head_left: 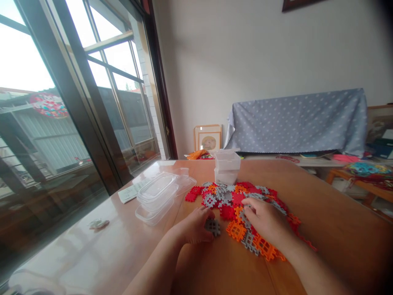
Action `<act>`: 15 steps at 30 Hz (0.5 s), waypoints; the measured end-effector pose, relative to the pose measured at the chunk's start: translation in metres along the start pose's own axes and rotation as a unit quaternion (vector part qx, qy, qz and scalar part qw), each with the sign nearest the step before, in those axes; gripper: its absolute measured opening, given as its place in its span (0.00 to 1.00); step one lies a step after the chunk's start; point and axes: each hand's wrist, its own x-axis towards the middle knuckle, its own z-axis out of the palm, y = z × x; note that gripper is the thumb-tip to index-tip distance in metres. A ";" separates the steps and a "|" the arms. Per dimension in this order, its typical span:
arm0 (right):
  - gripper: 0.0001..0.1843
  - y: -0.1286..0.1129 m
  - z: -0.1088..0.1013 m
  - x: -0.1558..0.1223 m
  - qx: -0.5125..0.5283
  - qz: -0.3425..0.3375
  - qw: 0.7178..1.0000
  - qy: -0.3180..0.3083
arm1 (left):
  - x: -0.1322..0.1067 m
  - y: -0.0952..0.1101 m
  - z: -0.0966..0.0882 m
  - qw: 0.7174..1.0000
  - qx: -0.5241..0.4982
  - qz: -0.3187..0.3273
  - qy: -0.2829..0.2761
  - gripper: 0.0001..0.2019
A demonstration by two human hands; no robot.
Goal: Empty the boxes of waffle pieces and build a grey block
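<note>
A heap of flat waffle-shaped plastic blocks point(236, 198) in red, orange and grey lies spread on the wooden table point(331, 229). My left hand point(193, 227) rests at the heap's near left edge, fingers curled on a grey block point(213, 226). My right hand point(265, 221) lies palm down on top of the heap, its fingertips bent onto grey and orange pieces; what they grip, if anything, is hidden. Orange blocks point(236, 230) lie between the two hands.
Clear plastic tubs point(227, 166) stand stacked behind the heap. Clear lids and shallow containers point(158, 192) lie to the left with a paper slip point(130, 191). A large window runs along the left. A covered sofa point(297, 121) and cluttered low tables stand beyond.
</note>
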 end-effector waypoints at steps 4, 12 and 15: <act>0.14 0.018 -0.013 0.010 -0.015 0.065 0.997 0.029 | -0.001 0.001 -0.002 1.000 -0.003 0.008 0.001 0.24; 0.12 0.018 -0.020 0.009 -0.028 0.086 0.995 -0.039 | -0.005 0.002 0.000 1.000 -0.011 0.003 0.005 0.25; 0.20 0.013 -0.011 0.004 -0.075 0.055 0.994 -0.053 | -0.006 0.001 0.001 1.000 -0.011 0.006 0.014 0.24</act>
